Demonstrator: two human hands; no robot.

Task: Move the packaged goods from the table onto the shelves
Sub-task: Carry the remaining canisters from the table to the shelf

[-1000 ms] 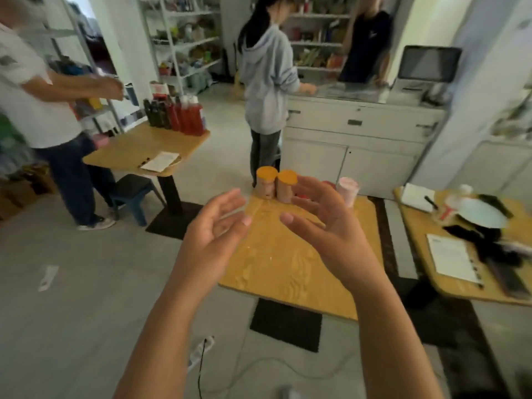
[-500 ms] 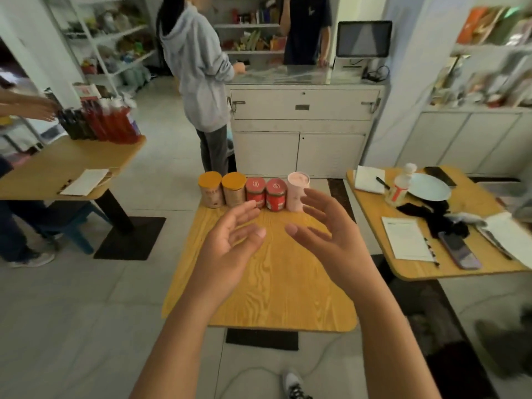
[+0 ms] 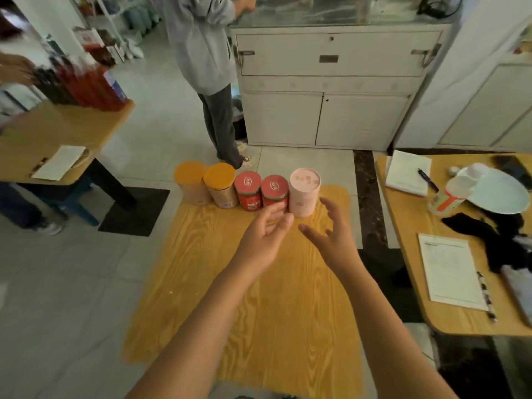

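Five packaged goods stand upright in one row along the far edge of the middle counter point(image 3: 244, 298), each touching or just beside its neighbour. From the left they are the first orange can point(image 3: 190, 182), second orange can point(image 3: 221, 187), first red jar point(image 3: 247, 192), second red jar point(image 3: 274, 191) and pink can point(image 3: 304, 192). The left hand point(image 3: 260, 240) is open, its fingers loosely extended, and holds nothing. Its fingertips point(image 3: 276, 213) lie in front of the base of the second red jar; contact cannot be determined. The right hand point(image 3: 331, 236) is likewise open, its fingers spread and slightly bent, and holds nothing. It hovers just right of the pink can and nearer the camera, apart from it. The palms face each other, close together above the counter. The left counter point(image 3: 57, 131) carries a cluster of red and dark bottles point(image 3: 86, 84) and a paper sheet point(image 3: 59, 162). The right counter point(image 3: 417, 269) carries a notepad point(image 3: 408, 171), pen point(image 3: 428, 180), white bottle point(image 3: 452, 191), plate point(image 3: 501, 195), black cloth point(image 3: 495, 234) and printed form point(image 3: 449, 269). A person in a grey hoodie point(image 3: 201, 38) stands at a white cabinet point(image 3: 328, 90) beyond the row.
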